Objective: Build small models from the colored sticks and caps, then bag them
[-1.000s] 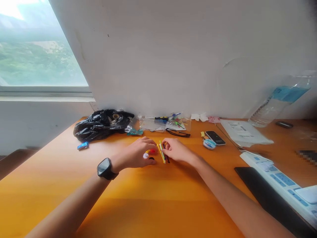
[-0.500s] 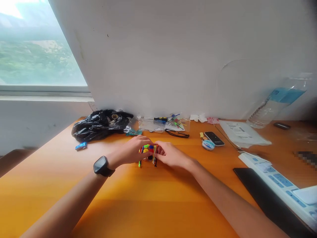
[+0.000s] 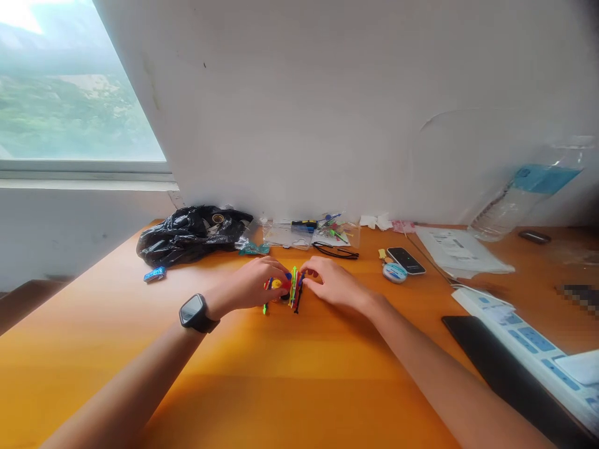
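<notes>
On the orange table, my watch sits on the wrist behind my left hand, whose fingers are curled closed over a small cluster of coloured pieces lying on the tabletop at the middle. Just beside them stands a bunch of thin sticks, green, red and black, and my right hand touches their tops with bent fingertips, though I cannot tell whether it pinches them. Farther back lie a pair of glasses and a black plastic bag, near the wall.
</notes>
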Tool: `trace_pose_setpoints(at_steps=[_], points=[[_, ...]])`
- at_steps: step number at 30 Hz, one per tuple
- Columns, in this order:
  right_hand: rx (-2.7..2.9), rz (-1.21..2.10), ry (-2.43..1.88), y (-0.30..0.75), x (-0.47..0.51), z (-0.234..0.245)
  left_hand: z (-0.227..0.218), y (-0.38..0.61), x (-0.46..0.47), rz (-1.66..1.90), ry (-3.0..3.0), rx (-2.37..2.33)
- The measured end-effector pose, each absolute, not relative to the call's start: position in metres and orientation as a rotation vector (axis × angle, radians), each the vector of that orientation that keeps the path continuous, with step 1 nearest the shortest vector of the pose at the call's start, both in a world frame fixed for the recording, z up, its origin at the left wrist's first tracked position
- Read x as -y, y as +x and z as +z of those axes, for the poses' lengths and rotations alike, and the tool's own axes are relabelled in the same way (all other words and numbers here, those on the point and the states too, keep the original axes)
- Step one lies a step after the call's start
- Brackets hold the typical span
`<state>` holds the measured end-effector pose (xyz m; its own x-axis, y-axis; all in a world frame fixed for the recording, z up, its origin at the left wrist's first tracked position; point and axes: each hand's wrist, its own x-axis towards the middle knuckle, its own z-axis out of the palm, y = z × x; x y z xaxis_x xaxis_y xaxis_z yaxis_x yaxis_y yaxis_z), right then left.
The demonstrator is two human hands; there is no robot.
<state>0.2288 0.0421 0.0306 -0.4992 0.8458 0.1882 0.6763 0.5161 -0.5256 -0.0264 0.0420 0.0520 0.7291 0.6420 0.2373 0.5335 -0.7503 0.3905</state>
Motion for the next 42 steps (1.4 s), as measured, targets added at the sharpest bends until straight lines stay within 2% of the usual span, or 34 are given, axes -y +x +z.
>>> trace_pose_setpoints(at_steps=[6,9,12,14,17,21,26,29,32,36,42], points=[[2.160,-0.024,-1.424,0.276,-0.095,0.042,0.048,-0.027,-0.042,0.506,2.600,-0.943],[1.849,-0.101,-1.740,0.301,-0.136,0.047,0.048,-0.025,-0.041,0.505,2.620,-0.928],[1.476,0.088,-1.982,0.319,-0.173,0.049,0.054,-0.027,-0.041,0.529,2.643,-0.904],[1.355,0.248,-2.016,0.325,-0.190,0.049,0.061,-0.032,-0.043,0.613,2.645,-0.936],[1.316,0.313,-1.960,0.326,-0.205,0.049,0.076,-0.042,-0.044,0.821,2.609,-1.023],[1.297,0.311,-1.771,0.316,-0.216,0.062,0.095,-0.051,-0.041,0.969,2.554,-1.065],[1.335,0.320,-1.474,0.291,-0.207,0.114,0.100,-0.050,-0.037,1.059,2.354,-1.120],[1.354,0.370,-1.173,0.272,-0.171,0.146,0.093,-0.035,-0.032,1.105,2.076,-1.064],[1.346,0.563,-1.027,0.254,-0.116,0.157,0.083,-0.010,-0.023,1.125,1.622,-1.003],[1.238,0.906,-0.923,0.241,-0.044,0.131,0.076,0.020,-0.009,1.043,1.242,-0.928],[1.078,1.199,-1.118,0.258,0.018,0.053,0.072,0.026,0.000,0.981,1.445,-0.949]])
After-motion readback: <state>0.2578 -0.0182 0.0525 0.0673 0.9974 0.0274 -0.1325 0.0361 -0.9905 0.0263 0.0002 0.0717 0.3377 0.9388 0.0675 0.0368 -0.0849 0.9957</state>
